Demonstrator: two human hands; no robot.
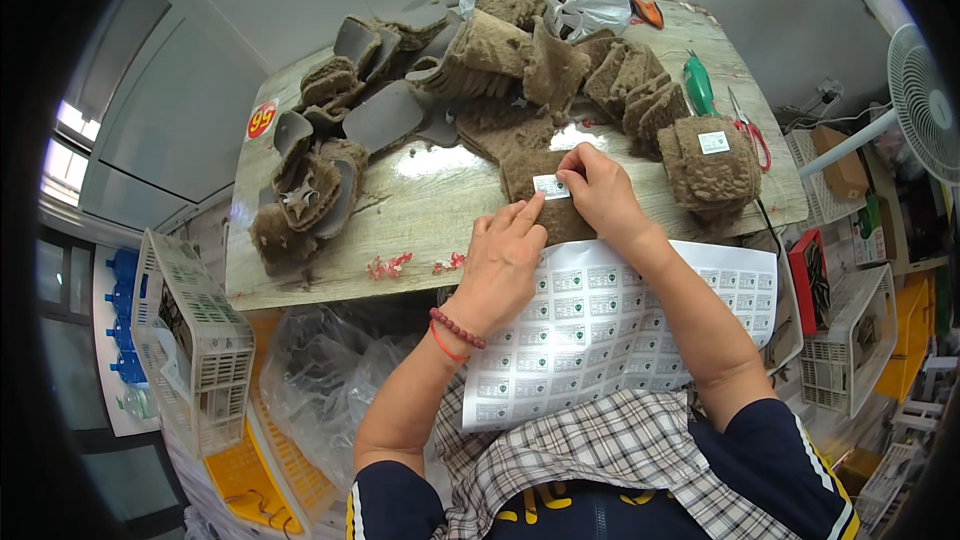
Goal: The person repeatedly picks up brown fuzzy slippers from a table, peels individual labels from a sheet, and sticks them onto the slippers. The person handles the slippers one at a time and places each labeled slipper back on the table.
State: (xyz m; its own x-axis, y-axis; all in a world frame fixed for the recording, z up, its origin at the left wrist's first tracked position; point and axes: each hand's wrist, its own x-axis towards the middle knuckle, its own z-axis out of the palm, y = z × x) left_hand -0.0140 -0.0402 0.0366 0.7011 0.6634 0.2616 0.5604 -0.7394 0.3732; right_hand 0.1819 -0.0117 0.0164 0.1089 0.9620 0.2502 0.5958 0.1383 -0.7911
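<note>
A brown fuzzy pad (pixel 520 168) lies at the table's front edge with a small white label (pixel 549 186) on it. My right hand (pixel 603 195) pinches the label's right edge between thumb and fingertips. My left hand (pixel 503 260) rests on the pad, fingers stretched out, the index fingertip touching the label's lower left. Across my lap and against the table edge spreads a large sheet of printed labels (pixel 570 325), partly under my right forearm. To the right stands a stack of fuzzy pads (pixel 708 185), its top one bearing a white label (pixel 714 143).
Many grey-backed fuzzy pads (pixel 385 116) are heaped across the table (pixel 430 210). A green-handled tool (pixel 698 85), red-handled scissors (pixel 752 130) and a white plastic bag (pixel 590 0) lie behind. Plastic crates (pixel 195 340) stand at the left; a white fan (pixel 922 90) at the right.
</note>
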